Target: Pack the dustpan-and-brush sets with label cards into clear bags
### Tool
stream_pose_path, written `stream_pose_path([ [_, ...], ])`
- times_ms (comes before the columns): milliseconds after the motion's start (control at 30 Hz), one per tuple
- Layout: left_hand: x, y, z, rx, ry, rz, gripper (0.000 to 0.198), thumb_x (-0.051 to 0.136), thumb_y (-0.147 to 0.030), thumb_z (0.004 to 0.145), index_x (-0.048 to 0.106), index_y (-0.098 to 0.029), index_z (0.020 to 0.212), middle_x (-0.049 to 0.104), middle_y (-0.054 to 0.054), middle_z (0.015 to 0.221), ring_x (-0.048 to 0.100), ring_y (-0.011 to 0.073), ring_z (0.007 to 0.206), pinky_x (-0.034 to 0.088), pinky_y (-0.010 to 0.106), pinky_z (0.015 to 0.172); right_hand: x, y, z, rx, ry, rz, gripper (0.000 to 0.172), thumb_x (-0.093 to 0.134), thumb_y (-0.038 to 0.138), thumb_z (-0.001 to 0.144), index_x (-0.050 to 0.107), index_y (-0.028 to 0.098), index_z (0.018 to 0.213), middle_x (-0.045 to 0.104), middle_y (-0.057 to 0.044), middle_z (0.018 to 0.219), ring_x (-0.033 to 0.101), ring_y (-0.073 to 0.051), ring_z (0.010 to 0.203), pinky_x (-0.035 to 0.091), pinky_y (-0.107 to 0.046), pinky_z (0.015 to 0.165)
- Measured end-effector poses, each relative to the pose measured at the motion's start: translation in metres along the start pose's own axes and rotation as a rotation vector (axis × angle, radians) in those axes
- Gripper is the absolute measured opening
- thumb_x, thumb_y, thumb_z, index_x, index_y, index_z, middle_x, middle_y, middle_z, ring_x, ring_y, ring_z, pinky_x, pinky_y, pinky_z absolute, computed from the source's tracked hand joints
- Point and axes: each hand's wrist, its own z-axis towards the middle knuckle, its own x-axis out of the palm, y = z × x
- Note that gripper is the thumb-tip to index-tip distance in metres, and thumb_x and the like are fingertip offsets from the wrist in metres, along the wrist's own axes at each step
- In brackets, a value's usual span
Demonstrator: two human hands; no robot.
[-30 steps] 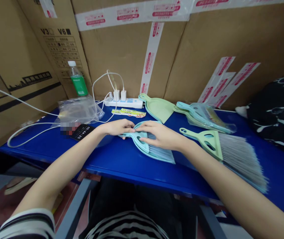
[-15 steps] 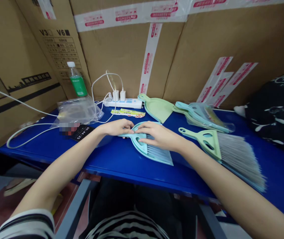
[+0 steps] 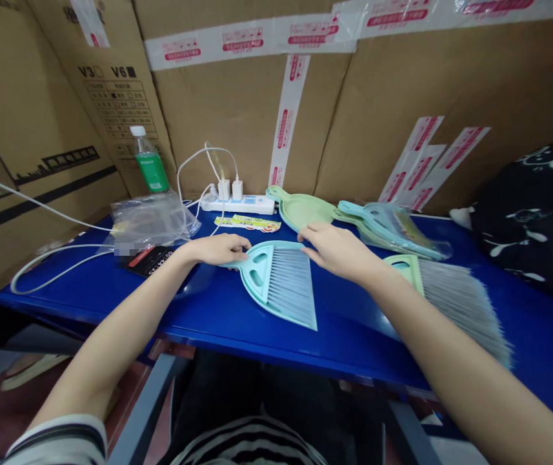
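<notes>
We note our left hand (image 3: pixel 217 250) curled closed over the handle of the teal hand broom (image 3: pixel 290 284), which lies at 12 o'clock on the blue table (image 3: pixel 63 281); our right hand (image 3: pixel 337 252) is open, its fingertips (image 3: pixel 305 234) at the broom's far corner, contact unclear.

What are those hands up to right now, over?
Left hand on the handle of the teal hand brush; right hand at its top edge. Brush flat on the blue table. Green dustpan just beyond, green hand brush to the right.

A hand brush (image 3: pixel 276 284) on the table (image 3: pixel 353 349), a second brush (image 3: pixel 450 297) to its right, a dustpan (image 3: pixel 305 212) behind.
</notes>
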Motion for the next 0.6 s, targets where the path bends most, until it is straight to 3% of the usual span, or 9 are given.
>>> stream_pose_path([
  [133,-0.003,-0.007,-0.004,-0.051,0.003,0.032,0.012,0.046,-0.026,0.081,0.055,-0.018,0.079,0.051,-0.005,0.059,0.043,0.0099,0.055,0.032,0.022,0.055,0.005,-0.002,0.002,0.028,0.068,-0.018,0.027,0.049,0.015,0.088,0.061,0.015,0.113,0.065,-0.015,0.112,0.063,-0.027,0.102,0.049,-0.033,0.076],
  [267,-0.003,-0.013,-0.005,-0.137,0.029,0.096,0.008,0.043,-0.02,0.077,0.051,-0.019,0.076,0.053,-0.005,0.058,0.046,0.0114,0.055,0.031,0.023,0.055,0.009,0.002,0.005,0.0,0.052,-0.004,0.034,0.046,0.012,0.09,0.058,0.015,0.121,0.063,-0.015,0.119,0.061,-0.027,0.108,0.049,-0.034,0.082],
  [600,0.001,-0.013,-0.002,-0.15,-0.015,0.159,0.005,0.045,-0.019,0.076,0.05,-0.02,0.076,0.054,-0.005,0.049,0.046,0.0125,0.047,0.029,0.025,0.055,0.005,0.002,0.062,-0.221,-0.05,-0.106,0.037,0.042,0.002,0.085,0.07,0.015,0.106,0.068,-0.014,0.107,0.059,-0.026,0.103,0.047,-0.033,0.076],
])
